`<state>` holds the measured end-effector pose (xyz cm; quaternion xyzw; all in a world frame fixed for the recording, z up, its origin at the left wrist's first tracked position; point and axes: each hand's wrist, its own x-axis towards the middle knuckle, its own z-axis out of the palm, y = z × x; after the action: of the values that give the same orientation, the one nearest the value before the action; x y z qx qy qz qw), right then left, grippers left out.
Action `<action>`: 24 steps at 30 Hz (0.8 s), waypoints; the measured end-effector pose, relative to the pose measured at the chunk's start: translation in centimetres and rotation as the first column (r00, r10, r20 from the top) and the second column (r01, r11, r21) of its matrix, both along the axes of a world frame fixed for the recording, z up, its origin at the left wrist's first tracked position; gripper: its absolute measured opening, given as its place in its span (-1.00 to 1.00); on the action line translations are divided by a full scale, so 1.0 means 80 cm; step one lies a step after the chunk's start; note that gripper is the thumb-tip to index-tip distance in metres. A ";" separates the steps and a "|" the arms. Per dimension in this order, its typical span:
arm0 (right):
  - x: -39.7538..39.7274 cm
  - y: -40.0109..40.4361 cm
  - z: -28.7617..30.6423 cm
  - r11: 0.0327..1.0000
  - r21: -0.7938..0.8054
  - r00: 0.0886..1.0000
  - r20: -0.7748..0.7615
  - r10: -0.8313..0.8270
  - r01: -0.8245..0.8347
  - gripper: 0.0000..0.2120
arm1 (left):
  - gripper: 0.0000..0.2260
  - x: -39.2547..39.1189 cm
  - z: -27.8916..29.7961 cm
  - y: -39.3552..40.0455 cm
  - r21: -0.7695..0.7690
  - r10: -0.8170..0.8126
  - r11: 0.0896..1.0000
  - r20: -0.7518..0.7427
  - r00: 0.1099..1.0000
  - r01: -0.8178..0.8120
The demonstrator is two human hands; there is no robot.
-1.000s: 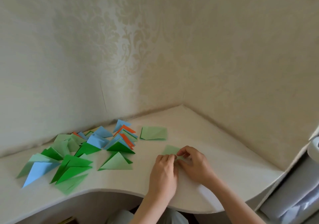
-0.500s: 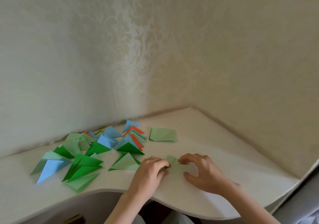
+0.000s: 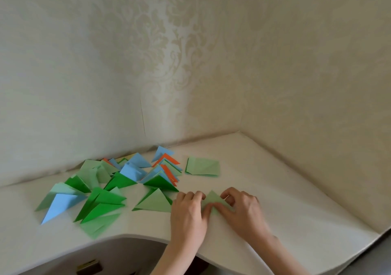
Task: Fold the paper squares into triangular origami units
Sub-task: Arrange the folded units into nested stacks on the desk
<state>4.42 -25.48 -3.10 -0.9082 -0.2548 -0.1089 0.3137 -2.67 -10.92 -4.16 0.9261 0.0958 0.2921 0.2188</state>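
Near worktop point(image 3: 296, 221) edge: left hand point(image 3: 188, 213) and right hand point(image 3: 243, 211) both pinch and press down the light green paper point(image 3: 211, 198), now a small triangle, between curled fingertips. Just left, a finished light green triangle point(image 3: 155, 202); further left and back, the pile of folded triangles point(image 3: 101, 192) in green, blue, orange. Behind, near the wall, a stack of unfolded green squares point(image 3: 202, 166). Risk: uneven pressure or a slipping corner would skew the crease, giving a lopsided unit. Versus half a second ago: hands have closed in tighter, thumbs nearly meeting over the paper, and its tip now pokes up clearly between them.
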 end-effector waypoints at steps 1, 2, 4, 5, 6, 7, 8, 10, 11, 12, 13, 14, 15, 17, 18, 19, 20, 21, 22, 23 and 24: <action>0.001 0.001 -0.001 1.000 -0.004 1.000 -0.001 -0.002 0.002 -0.71 | -0.84 0.002 -0.002 -0.003 0.019 0.021 1.000 -0.008 1.000 -0.020; 0.001 0.003 -0.002 1.000 -0.008 1.000 -0.005 -0.003 0.003 -0.73 | -0.83 0.003 -0.003 -0.004 0.032 0.037 0.999 -0.011 0.999 -0.036; 0.001 0.003 -0.002 1.000 -0.006 1.000 -0.020 -0.008 0.008 -0.76 | -0.83 0.005 -0.005 -0.002 0.033 0.047 0.998 -0.007 0.999 -0.046; 0.000 0.003 -0.003 1.000 -0.003 1.000 -0.030 -0.008 0.008 -0.76 | -0.84 0.005 -0.006 -0.002 0.020 0.044 0.999 -0.008 0.999 -0.044; 0.000 0.002 -0.002 1.000 -0.001 0.999 -0.037 -0.005 0.005 -0.77 | -0.84 0.005 -0.006 -0.001 0.010 0.042 0.999 -0.010 0.999 -0.042; 0.000 0.002 -0.002 1.000 0.003 0.999 -0.043 -0.001 0.001 -0.78 | -0.85 0.005 -0.007 0.000 0.006 0.040 0.999 -0.012 0.999 -0.040; 0.000 0.002 -0.002 1.000 0.009 0.999 -0.051 0.006 -0.005 -0.77 | -0.86 0.005 -0.006 0.000 0.001 0.039 0.999 -0.008 0.999 -0.039; 0.003 0.001 -0.002 0.999 0.035 0.996 -0.083 0.017 -0.014 -0.75 | -0.86 0.003 -0.006 0.002 -0.020 0.027 0.999 0.013 1.000 -0.027; 0.005 0.000 -0.001 0.999 0.048 0.995 -0.098 0.019 -0.015 -0.73 | -0.86 0.002 -0.006 0.004 -0.034 0.017 0.999 0.022 1.000 -0.016; 0.007 -0.002 -0.001 0.998 0.062 0.993 -0.112 0.025 -0.018 -0.72 | -0.87 0.000 -0.006 0.007 -0.048 0.006 0.999 0.031 0.999 -0.005; 0.009 -0.004 -0.002 0.996 0.081 0.992 -0.125 0.037 -0.027 -0.72 | -0.87 -0.001 -0.007 0.010 -0.064 -0.002 0.998 0.038 0.999 0.005; 0.010 -0.007 -0.002 0.994 0.104 0.989 -0.135 0.054 -0.040 -0.72 | -0.87 -0.002 -0.007 0.012 -0.080 -0.010 0.997 0.041 0.999 0.014; 0.011 -0.010 -0.002 0.991 0.125 0.987 -0.142 0.071 -0.053 -0.73 | -0.87 -0.003 -0.008 0.014 -0.093 -0.015 0.995 0.043 0.999 0.019; 0.011 -0.013 -0.003 0.986 0.147 0.985 -0.140 0.097 -0.076 -0.74 | -0.86 -0.004 -0.010 0.017 -0.110 -0.017 0.994 0.048 0.999 0.023; 0.010 -0.014 -0.005 0.984 0.155 0.986 -0.132 0.104 -0.083 -0.75 | -0.85 -0.005 -0.011 0.018 -0.118 -0.019 0.993 0.052 0.998 0.025; 0.009 -0.014 -0.006 0.982 0.167 0.987 -0.121 0.109 -0.088 -0.76 | -0.85 -0.005 -0.012 0.018 -0.125 -0.024 0.992 0.057 0.998 0.031; 0.009 -0.014 -0.007 0.980 0.175 0.987 -0.112 0.112 -0.091 -0.76 | -0.84 -0.006 -0.012 0.018 -0.130 -0.028 0.991 0.062 0.998 0.036; 0.009 -0.014 -0.008 0.979 0.178 0.987 -0.110 0.116 -0.095 -0.76 | -0.83 -0.007 -0.011 0.017 -0.133 -0.030 0.990 0.066 0.997 0.038; 0.010 -0.014 -0.008 0.979 0.177 0.986 -0.117 0.121 -0.100 -0.76 | -0.82 -0.008 -0.009 0.017 -0.133 -0.032 0.990 0.068 0.997 0.041; 0.011 -0.014 -0.008 0.979 0.177 0.984 -0.125 0.128 -0.105 -0.75 | -0.81 -0.009 -0.008 0.016 -0.132 -0.033 0.990 0.067 0.997 0.042; 0.011 -0.014 -0.007 0.978 0.179 0.983 -0.131 0.131 -0.106 -0.74 | -0.81 -0.010 -0.007 0.016 -0.129 -0.029 0.991 0.059 0.998 0.037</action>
<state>5.33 -26.61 -3.67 -0.8665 -0.2754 -0.0465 0.4138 -3.48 -9.68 -4.70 0.9026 0.0930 0.3079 0.2862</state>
